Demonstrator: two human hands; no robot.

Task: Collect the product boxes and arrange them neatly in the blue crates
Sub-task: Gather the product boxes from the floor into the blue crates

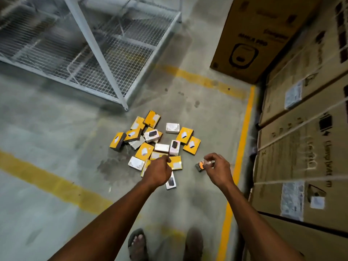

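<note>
Several product boxes, yellow ones and white ones, lie in a loose pile on the concrete floor ahead of my feet. My left hand hovers over the near edge of the pile with its back up and fingers loosely curled, holding nothing I can see. To the right of the pile my right hand pinches a small orange-and-dark box between thumb and fingertips; its far end is hidden under the fingers. No blue crate is in view.
A grey wire-mesh rack stands on the floor at the back left. Large brown cartons are stacked along the right side, and one more carton at the back. Yellow floor lines run beside them.
</note>
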